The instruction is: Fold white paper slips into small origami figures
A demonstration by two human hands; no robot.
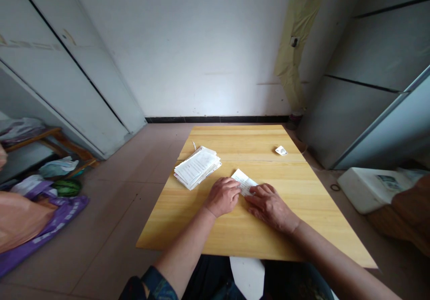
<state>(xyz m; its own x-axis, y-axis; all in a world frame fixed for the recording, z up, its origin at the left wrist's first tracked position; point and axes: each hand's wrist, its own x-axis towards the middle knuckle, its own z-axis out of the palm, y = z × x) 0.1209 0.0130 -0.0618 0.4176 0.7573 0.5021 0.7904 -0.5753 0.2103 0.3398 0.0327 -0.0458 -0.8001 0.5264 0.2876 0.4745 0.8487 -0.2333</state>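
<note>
You are resting your left hand point(221, 197) and your right hand point(269, 206) palms down and close together on a light, yellow-grained wooden counter point(302, 192), with a narrow space between them. A white paper slip point(244, 181) is lying there, its near end tucked under your fingers point(250, 197) and its far end sticking out beyond them. You cannot tell from this view whether either hand is pinching it or only pressing it flat. To your left, a loose stack of white printed papers point(197, 167) is sitting askew, and a small white foil packet point(281, 150) is lying farther off to the right. The main risk is pressure: if you are bearing down unevenly or dragging your fingers, the slip could crease, tear or skid out from under them. A careless sweep of your left hand could also catch the stack, fanning its uneven sheets or pushing them toward the counter's edge. A thin seam runs across the counter beyond your hands, and a sliding paper edge could snag there.
</note>
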